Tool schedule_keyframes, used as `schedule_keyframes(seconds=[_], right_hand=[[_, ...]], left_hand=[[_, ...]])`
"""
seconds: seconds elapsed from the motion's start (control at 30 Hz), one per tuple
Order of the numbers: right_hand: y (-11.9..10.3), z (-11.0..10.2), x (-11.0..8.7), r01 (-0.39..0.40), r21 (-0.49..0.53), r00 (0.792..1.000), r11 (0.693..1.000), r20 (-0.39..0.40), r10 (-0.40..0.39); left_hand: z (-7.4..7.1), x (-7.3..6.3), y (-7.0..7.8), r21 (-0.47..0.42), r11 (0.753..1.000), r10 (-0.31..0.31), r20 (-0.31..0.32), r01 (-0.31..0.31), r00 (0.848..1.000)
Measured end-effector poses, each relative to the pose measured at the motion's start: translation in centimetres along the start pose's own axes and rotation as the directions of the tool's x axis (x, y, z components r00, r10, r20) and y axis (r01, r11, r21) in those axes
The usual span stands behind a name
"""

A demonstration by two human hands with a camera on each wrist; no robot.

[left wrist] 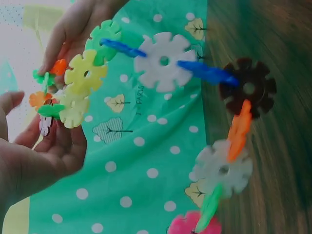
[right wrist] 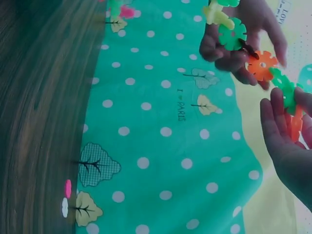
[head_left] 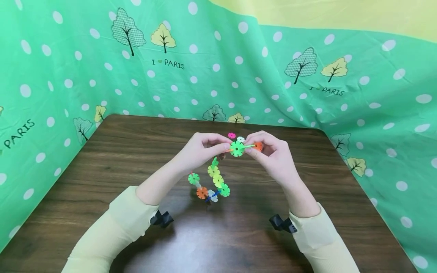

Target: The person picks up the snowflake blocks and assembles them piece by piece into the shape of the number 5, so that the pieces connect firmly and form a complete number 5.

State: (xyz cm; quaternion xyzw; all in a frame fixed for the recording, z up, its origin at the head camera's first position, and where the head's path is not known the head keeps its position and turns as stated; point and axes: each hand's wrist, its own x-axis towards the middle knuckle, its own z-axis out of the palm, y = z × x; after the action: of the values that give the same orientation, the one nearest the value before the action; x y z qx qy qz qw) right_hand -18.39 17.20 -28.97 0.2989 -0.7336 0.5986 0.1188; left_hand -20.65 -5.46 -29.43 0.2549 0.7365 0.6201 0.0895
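Observation:
My left hand [head_left: 201, 151] pinches one end of a chain of slotted plastic snowflake discs, at an orange disc [right wrist: 262, 66]. From there the chain hangs in a loop, through yellow [left wrist: 86, 73], white [left wrist: 165, 62] and dark brown [left wrist: 247, 87] discs, with blue, orange and green ones set crosswise between. Thumb and fingers of my right hand [head_left: 274, 155] pinch a green disc [right wrist: 287, 92] slotted to another orange disc [head_left: 258, 146]. Between the two hands, a green disc [head_left: 237, 149] faces the head camera. Both hands are held close together above the table.
A loose pink disc [head_left: 231, 135] and a white disc [head_left: 240, 139] lie on the brown wooden table [head_left: 136, 136], just beyond the hands. Green dotted cloth [head_left: 218, 79] hangs behind and along the sides of the table. Black wrist mounts [head_left: 162, 219] sit at both cuffs.

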Motion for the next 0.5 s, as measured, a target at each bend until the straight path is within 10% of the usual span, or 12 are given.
schedule_keyframes(seconds=[0.5], right_hand=[[0.9, 0.8, -0.4, 0.089, -0.039, 0.995, 0.995, -0.05, -0.091]], left_hand=[[1.3, 0.9, 2.0, 0.021, 0.992, -0.123, -0.04, 0.124, 0.992]])
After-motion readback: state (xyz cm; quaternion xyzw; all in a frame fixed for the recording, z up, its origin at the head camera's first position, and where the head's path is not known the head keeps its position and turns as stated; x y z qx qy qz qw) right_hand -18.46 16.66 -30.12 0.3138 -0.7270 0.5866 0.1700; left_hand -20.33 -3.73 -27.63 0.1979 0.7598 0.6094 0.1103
